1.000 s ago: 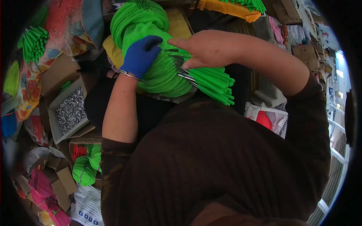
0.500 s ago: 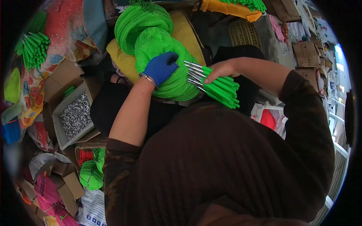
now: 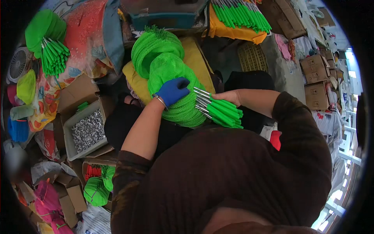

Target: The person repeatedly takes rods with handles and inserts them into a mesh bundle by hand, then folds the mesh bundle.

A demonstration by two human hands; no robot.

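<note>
Green netting [image 3: 167, 70] lies in a thick coil on a yellow cushion [image 3: 200, 62] between the legs. My left hand [image 3: 173, 92], in a blue glove with a metal bracelet at the wrist, rests on the netting with its fingers curled; whether it grips the mesh is hard to tell. To the right, my right hand [image 3: 230, 97] is bare and closed round the upper side of a bundle of green sticks [image 3: 222, 112]. Their silver metal ends point left toward the netting and the glove.
A grey bin of small metal parts [image 3: 87, 130] sits in a cardboard box at the left. More green sticks lie on an orange cloth [image 3: 237, 29] at the top. Green netting bundles [image 3: 96, 191] are at lower left, a woven basket [image 3: 252, 58] upper right.
My right hand has moved from the netting's side to the right, round the green sticks. My left hand has shifted slightly right on the netting. The view has tilted up, showing more at the top.
</note>
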